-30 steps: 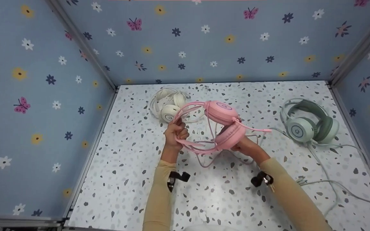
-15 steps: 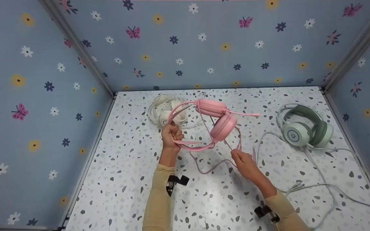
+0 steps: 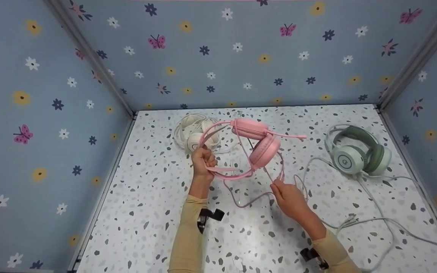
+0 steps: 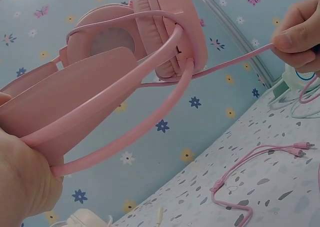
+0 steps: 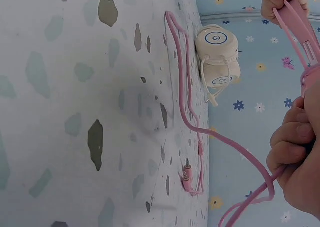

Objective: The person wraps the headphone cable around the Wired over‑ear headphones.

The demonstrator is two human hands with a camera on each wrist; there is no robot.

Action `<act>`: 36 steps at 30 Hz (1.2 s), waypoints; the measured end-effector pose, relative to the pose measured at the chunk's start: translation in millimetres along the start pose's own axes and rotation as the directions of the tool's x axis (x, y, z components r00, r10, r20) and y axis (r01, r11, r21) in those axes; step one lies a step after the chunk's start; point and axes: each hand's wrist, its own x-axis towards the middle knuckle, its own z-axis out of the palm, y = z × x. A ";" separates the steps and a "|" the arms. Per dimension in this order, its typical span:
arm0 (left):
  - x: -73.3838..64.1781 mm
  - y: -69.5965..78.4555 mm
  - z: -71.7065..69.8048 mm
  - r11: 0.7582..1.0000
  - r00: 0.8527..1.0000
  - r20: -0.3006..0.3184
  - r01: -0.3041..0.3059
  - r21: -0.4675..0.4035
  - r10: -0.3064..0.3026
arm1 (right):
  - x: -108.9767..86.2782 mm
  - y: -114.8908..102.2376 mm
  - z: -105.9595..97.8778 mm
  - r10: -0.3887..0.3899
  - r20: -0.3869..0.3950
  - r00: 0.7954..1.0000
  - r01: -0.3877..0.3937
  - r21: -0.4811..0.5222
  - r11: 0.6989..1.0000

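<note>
My left hand point(image 3: 202, 163) grips the headband of a pink headset point(image 3: 264, 151), held up off the table. The two ear cups hang to the right, close together, with the microphone boom point(image 3: 286, 135) pointing right. A pink cable point(image 4: 232, 63) loops round the ear cups and runs taut to my right hand point(image 3: 291, 199), which pinches it between thumb and fingers. More of the cable droops from the right hand in the right wrist view. Its plugs point(image 4: 300, 149) lie on the table.
Behind the left hand, a white headset point(image 3: 195, 140) lies with its cable wound round it. A green headset point(image 3: 349, 159) rests at the right, its cable point(image 3: 378, 218) trailing along the table's right side. Flowered panels point(image 3: 211, 60) enclose the speckled table point(image 3: 154, 227).
My right hand has come from behind the ear cups toward me, drawing the pink cable straight. The headset has shifted slightly left and turned a little. The left hand keeps its grip.
</note>
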 end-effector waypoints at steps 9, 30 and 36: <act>-2.0 5.4 2.6 0.993 0.999 -0.001 0.052 -0.104 -0.052 | 4.0 -6.5 3.6 0.040 0.075 0.996 -0.034 -0.076 0.997; -1.2 15.2 -20.6 0.955 0.852 -0.441 -0.206 0.214 0.283 | -54.6 -34.8 -39.2 -0.004 0.138 0.990 0.046 -0.300 0.953; -1.7 20.5 -19.4 0.905 0.877 -0.343 -0.199 0.376 0.336 | -39.3 -40.7 -59.1 -0.323 -0.032 0.946 0.280 -0.427 0.860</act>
